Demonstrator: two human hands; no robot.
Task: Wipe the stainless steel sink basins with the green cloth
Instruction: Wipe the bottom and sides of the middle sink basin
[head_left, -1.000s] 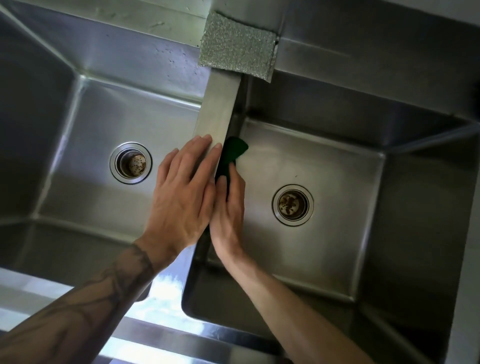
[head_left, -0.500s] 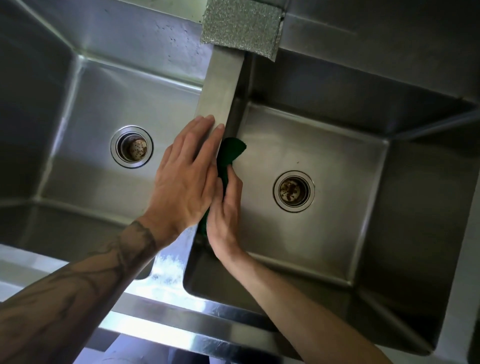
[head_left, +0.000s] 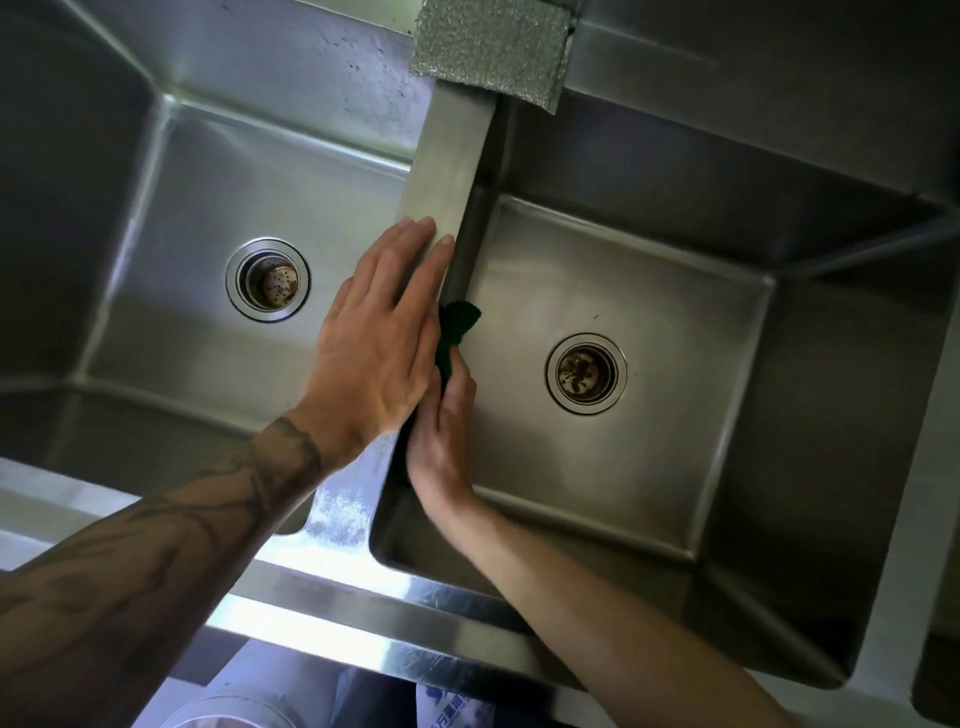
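**Green cloth pressed on the inner wall of the R basin**

The person bends over a double steel sink; the left hand (head_left: 374, 353) lies flat on the divider (head_left: 452, 166) btw. the two basins, fingers straight and close together, holding nothing; the right hand (head_left: 447, 431) is down inside the right basin (head_left: 675, 415), palm turned to the divider-side wall, fingers nearly straight, and it presses the green cloth (head_left: 460, 319) against that wall; the cloth is mostly hidden by both hands, only a dark green tip shows above the R fingertips; the left basin (head_left: 182, 234) has the left drain (head_left: 267, 280) w/ a perforated strainer; the right drain (head_left: 586, 373) looks brownish inside; a grey rough pad (head_left: 491, 49) hangs over the far end of the divider; the front rim (head_left: 332, 618) shines bright.
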